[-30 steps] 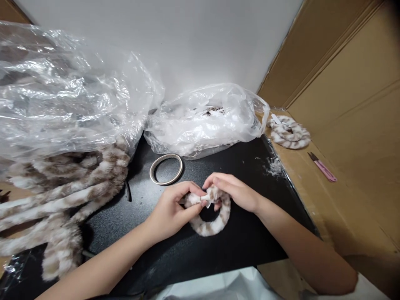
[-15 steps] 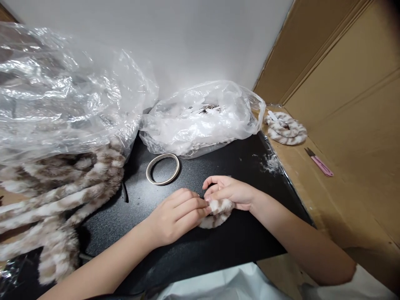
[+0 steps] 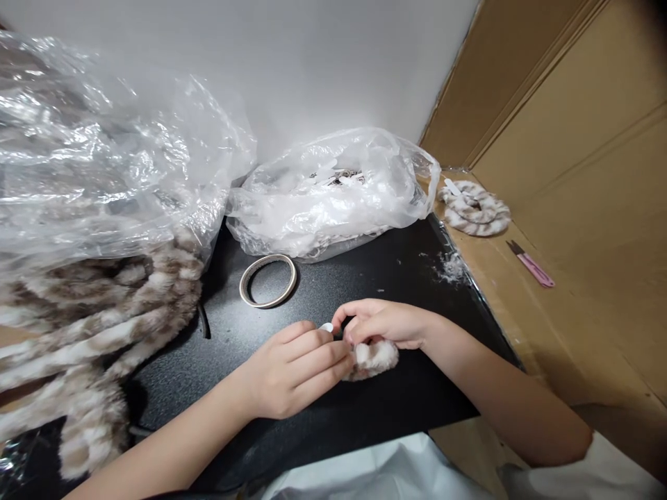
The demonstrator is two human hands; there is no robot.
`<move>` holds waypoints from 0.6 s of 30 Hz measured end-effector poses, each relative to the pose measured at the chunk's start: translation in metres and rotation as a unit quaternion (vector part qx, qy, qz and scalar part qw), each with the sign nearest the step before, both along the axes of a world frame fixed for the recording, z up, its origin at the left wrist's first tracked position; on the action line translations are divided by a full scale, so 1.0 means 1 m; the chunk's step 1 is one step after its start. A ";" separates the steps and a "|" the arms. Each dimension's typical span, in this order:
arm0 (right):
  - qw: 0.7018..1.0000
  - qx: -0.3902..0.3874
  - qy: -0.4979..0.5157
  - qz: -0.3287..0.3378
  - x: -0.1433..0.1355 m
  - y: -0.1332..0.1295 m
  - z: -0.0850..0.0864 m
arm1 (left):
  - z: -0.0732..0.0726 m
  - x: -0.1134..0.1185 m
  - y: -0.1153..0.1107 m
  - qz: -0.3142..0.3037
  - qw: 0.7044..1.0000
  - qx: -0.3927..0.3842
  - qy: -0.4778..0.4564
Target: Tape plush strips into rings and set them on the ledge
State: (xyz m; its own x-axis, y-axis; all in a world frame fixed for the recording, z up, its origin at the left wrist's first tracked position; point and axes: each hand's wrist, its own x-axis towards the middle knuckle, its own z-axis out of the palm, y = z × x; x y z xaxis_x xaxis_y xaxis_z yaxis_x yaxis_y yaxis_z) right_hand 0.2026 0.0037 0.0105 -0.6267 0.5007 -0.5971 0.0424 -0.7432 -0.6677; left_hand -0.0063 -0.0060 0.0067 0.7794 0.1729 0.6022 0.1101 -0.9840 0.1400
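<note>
Head view: taking the plush loop (image 3: 378, 355) as clock centre for all bearings. Finding this brown-and-white loop over the black tabletop (image 3: 323, 427), just below the right hand (image 3: 388, 323) and against the left hand (image 3: 299, 364) (showing only in part, being covered by fingers). Gripping it at nine o'clock with the left hand, bending fingers together and clamping on the plush, with thumb out of sight. Curling the right hand over the loop's twelve o'clock, reaching close to the left fingertips; not being able to tell whether gripping anything there. Seeing a white tag (image 3: 326, 327) poking out at ten o'clock, between both hands.

Noting farther out: at ten, a pale hoop (image 3: 265, 304) lying flat; at nine, long fluffy strips (image 3: 119, 333) spilling from a large clear bag (image 3: 104, 153); between eleven and twelve, a smaller plastic bag (image 3: 323, 208); between one and two, loose fluff (image 3: 451, 269) near the table edge and, beyond it, coiled plush (image 3: 484, 222); at two, pink-handled snips (image 3: 536, 271) resting on cardboard (image 3: 573, 326).
</note>
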 end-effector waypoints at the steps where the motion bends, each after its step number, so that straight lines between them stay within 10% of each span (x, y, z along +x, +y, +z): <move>1: 1.000 0.008 0.011 -0.003 0.001 0.000 -0.002 | 0.000 0.000 0.000 0.001 1.000 0.001 0.000; 18: 0.924 0.322 -0.099 -0.182 -0.005 -0.015 0.011 | -0.009 -0.001 0.003 0.094 0.992 -0.077 -0.036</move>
State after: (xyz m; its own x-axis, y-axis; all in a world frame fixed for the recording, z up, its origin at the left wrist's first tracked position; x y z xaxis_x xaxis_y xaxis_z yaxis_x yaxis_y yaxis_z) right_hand 0.1973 -0.0114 0.0214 -0.2575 0.9478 -0.1878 0.0374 -0.1845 -0.9821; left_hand -0.0072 -0.0033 -0.0019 0.6805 0.4053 0.6104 0.2735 -0.9134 0.3016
